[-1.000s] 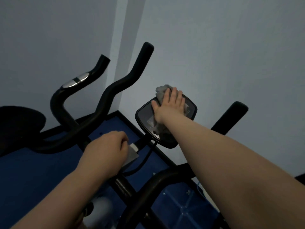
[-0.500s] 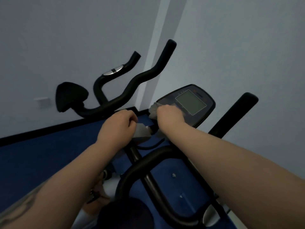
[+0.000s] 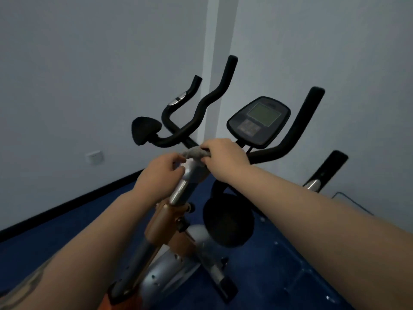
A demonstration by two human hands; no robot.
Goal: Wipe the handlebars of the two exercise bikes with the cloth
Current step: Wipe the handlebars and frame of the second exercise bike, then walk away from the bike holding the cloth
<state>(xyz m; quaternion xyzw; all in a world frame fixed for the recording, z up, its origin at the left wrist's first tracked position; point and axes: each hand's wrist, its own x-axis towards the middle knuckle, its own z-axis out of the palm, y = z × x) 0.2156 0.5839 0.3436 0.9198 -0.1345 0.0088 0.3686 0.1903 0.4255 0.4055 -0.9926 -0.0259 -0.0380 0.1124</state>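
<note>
Cloth, grey and bunched into a wad, sits at the top of the silver stem where the black handlebars of the near bike meet, just below the console with its pale screen. My right hand curls over the wad, its grip pinching the cloth against the bar, forearm stretched straight out. My left hand closes its grip round the stem just beside it, fingers pressed together. Beyond, a second set of handlebars curves upward toward the room's corner. Blue floor lies under both bikes, edged by a black skirting, with plain pale walls and a socket low on the left.
</note>
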